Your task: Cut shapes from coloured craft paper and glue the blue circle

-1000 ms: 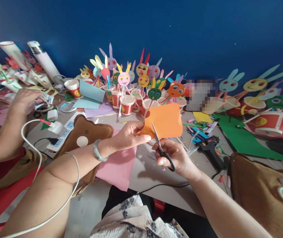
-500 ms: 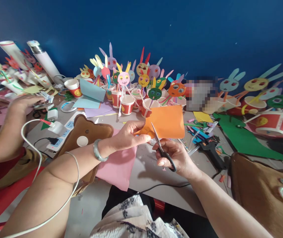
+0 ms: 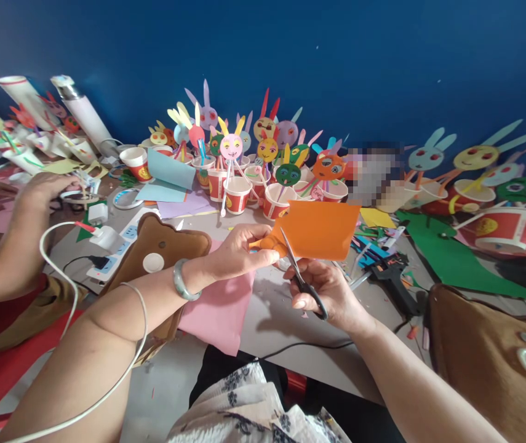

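My left hand pinches the left end of an orange sheet of paper between thumb and fingers, above the table. A curved, partly cut edge shows on the paper by my fingertips. In my right hand is a pair of scissors with black handles. Its blades point up and left and lie against the orange paper, close to my left thumb. A pink sheet rests on the table under my left wrist.
Behind the paper stand several red-and-white paper cups with paper rabbit heads. To the right lie a black glue gun, a green sheet and a brown cushion. At left are a power strip, another brown cushion and a co-worker's arm.
The orange sheet has shifted and turned a little to the right in my left hand. Both my hands and the scissors are nearly in the same place.
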`<state>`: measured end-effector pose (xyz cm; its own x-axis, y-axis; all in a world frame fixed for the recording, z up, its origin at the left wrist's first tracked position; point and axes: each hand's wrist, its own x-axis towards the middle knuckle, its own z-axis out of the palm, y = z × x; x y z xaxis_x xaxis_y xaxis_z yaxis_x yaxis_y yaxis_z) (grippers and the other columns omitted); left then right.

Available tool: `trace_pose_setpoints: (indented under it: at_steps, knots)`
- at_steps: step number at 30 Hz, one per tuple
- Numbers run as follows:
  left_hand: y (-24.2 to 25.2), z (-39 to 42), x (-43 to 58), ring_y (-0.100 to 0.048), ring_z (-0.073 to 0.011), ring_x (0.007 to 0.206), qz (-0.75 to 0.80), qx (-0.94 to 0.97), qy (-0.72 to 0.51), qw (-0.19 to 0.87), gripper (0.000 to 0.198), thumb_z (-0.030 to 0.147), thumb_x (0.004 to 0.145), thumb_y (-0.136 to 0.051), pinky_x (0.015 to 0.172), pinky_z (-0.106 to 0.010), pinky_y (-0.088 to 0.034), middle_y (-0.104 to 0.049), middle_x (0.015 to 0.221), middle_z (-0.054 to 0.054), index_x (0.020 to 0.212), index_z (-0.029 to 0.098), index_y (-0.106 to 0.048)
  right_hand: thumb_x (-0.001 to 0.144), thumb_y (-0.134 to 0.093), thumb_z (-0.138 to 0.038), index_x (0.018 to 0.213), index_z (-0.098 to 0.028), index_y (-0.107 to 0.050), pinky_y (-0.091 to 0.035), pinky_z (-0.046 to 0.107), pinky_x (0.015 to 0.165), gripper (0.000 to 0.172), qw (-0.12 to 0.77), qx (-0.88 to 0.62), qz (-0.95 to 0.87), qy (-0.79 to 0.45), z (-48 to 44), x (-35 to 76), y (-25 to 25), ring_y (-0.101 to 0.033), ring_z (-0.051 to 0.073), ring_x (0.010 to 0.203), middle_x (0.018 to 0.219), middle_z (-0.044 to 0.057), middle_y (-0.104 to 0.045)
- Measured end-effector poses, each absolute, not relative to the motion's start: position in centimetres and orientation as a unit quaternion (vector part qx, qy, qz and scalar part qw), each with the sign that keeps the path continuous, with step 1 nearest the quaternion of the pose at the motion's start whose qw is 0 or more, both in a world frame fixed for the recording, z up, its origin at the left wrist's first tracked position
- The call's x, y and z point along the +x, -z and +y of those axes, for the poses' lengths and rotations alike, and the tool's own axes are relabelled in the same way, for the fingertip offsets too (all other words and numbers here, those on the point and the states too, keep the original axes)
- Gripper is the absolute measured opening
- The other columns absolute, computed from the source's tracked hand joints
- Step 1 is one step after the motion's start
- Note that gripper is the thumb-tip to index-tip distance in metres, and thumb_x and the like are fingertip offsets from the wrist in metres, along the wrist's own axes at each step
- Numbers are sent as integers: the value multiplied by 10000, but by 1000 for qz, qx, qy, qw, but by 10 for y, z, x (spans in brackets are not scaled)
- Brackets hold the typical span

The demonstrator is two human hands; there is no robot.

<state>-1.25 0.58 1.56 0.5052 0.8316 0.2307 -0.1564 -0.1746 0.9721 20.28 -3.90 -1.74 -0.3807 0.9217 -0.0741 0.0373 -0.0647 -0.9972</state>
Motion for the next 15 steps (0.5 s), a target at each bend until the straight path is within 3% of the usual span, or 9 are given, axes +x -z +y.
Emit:
trace_pose_setpoints:
  at_steps: [15]
  knots:
    - [-14,7,-13,-615,-110,686,258,630,-429,594,40,190,780,-655,648,-231,-516,-642,732,-5,774,158,-633,502,-966,-518,867,-164,-668,-390,226,425,590,361,-427,-561,-611,-39,202,14,-488,109,488,575,-22,-584]
